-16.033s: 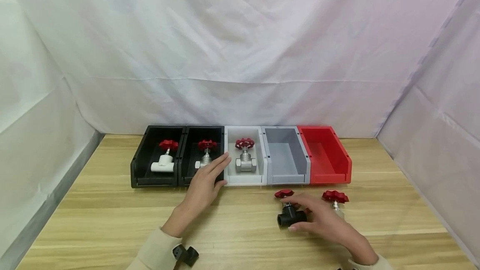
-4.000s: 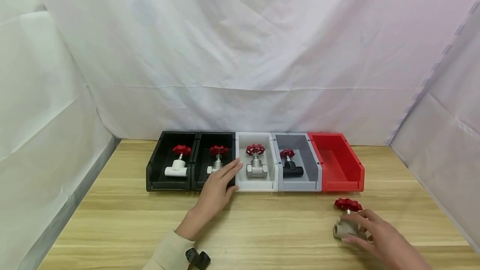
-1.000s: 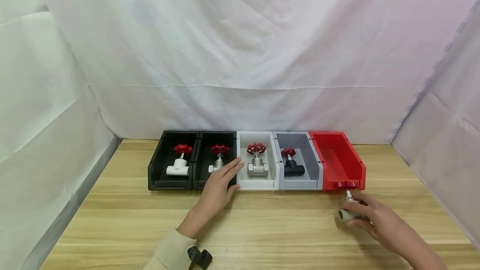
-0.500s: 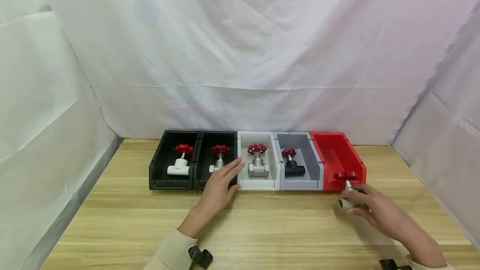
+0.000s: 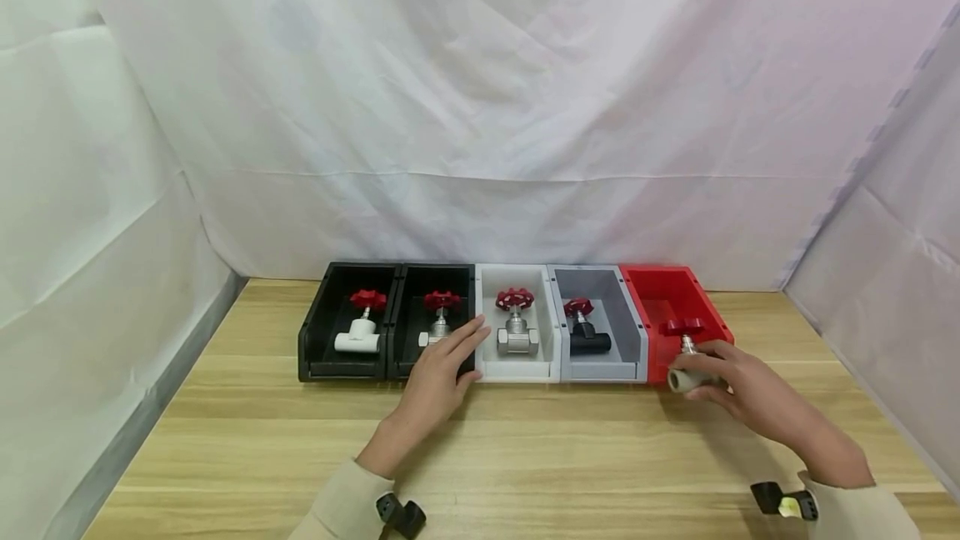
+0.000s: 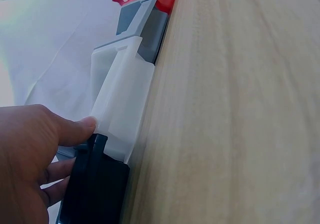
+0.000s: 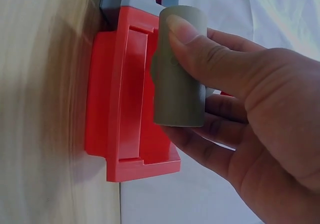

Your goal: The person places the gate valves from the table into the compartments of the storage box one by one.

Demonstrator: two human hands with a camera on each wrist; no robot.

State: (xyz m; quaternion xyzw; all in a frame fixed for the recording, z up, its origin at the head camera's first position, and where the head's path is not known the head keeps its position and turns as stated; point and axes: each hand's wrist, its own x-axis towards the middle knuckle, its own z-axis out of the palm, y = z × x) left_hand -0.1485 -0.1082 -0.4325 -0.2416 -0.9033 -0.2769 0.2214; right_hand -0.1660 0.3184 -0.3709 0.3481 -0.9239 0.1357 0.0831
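My right hand (image 5: 757, 394) grips a beige valve (image 5: 686, 380) by its tee body, with its red handwheel upward over the front of the red bin (image 5: 667, 273). In the right wrist view the thumb presses along the beige valve body (image 7: 180, 94), which is held just off the bin's front wall. My left hand (image 5: 435, 382) rests at the joint between the second black bin (image 5: 420, 369) and the white bin (image 5: 517, 370), fingers extended. In the left wrist view its thumb touches the rim there, and the other fingers are partly hidden behind the black bin.
A white valve (image 5: 357, 336) lies in the leftmost black bin, metal valves (image 5: 517, 338) in the second black and white bins, and a black valve (image 5: 590, 340) in the grey bin (image 5: 600, 370). The row stands on a wooden table (image 5: 525, 457) before a white cloth (image 5: 487, 107).
Since the earlier frames, the black valve has gone into the grey bin. The right hand has taken the beige valve from the table and raised it to the red bin. The left hand stays put.
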